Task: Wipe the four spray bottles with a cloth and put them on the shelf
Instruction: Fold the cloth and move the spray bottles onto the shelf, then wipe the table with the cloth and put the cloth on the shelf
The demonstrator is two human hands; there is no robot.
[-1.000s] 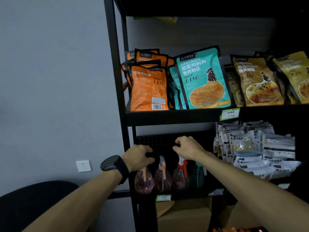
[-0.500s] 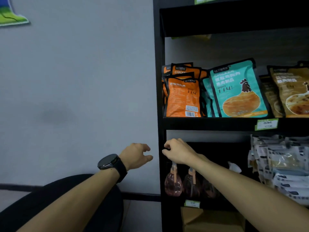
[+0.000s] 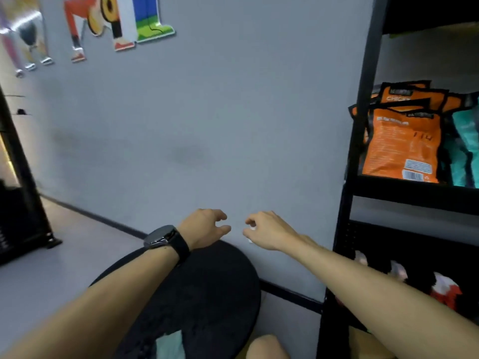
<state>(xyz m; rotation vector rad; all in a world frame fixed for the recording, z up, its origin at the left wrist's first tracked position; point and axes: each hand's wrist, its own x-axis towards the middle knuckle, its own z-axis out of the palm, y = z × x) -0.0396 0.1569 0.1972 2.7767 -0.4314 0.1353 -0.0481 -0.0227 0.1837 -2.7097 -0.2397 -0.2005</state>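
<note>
Left hand: the left hand [image 3: 204, 227] hangs in front of the grey wall [image 3: 207, 125], fingers loosely curled and holding nothing, a black watch [image 3: 166, 240] on the wrist.
Right hand: the right hand [image 3: 268, 230] is just beside the left one, a small gap between them; its fingers are bent loosely, and a small pale patch shows at the fingertips, too blurred to tell whether it is held.
Spray bottles: the spray bottles [image 3: 444, 290] stand in a row on the lower level of the black shelf [image 3: 363, 125] at the right, partly hidden behind the right forearm; only blurred tops show, one with red.
Shelf above: orange pouches [image 3: 401, 143] stand upright on the level above, teal ones next to them.
Below the arms: a round black tabletop [image 3: 207, 294], with a pale cloth [image 3: 169, 347] at its near edge.
Wall: coloured cartoon stickers [image 3: 116, 22] up at the left.
</note>
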